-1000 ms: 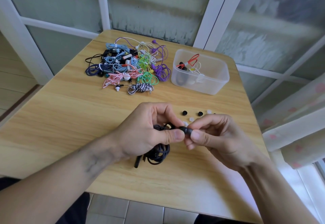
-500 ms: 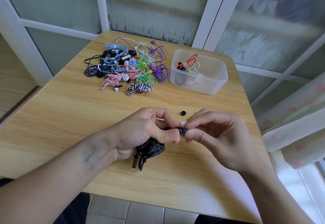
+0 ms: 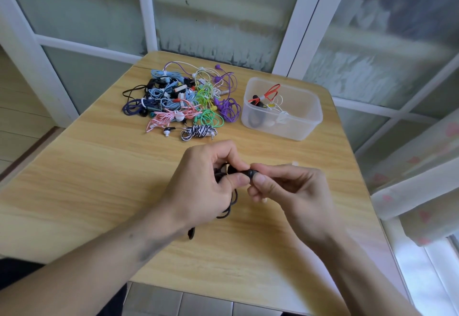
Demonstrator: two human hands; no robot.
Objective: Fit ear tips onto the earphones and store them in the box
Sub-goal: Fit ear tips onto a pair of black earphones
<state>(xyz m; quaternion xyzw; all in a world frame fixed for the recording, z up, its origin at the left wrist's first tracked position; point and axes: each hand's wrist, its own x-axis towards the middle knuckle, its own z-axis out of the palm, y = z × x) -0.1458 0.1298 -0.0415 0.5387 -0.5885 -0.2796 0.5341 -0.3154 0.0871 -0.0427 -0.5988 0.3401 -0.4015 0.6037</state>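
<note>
My left hand (image 3: 206,186) grips a bundled black earphone (image 3: 231,201) above the table's middle; its cable loops hang below my palm and the plug end (image 3: 191,233) rests on the wood. My right hand (image 3: 290,191) pinches a black ear tip (image 3: 251,173) at the earbud held between my left thumb and finger. A clear plastic box (image 3: 298,127) stands at the back right with a few earphones inside. A pile of coloured earphones (image 3: 183,102) lies at the back centre. The loose ear tips behind my hands are mostly hidden; one pale tip (image 3: 294,164) shows.
The wooden table (image 3: 99,179) ends close to my body, with tiled floor below. White window frames and frosted glass stand behind the table. A pale curtain (image 3: 422,179) hangs at the right edge.
Both hands have shifted slightly toward the table's far side with the black earphone. The loose ear tips seen earlier behind my fingers are now covered by my hands.
</note>
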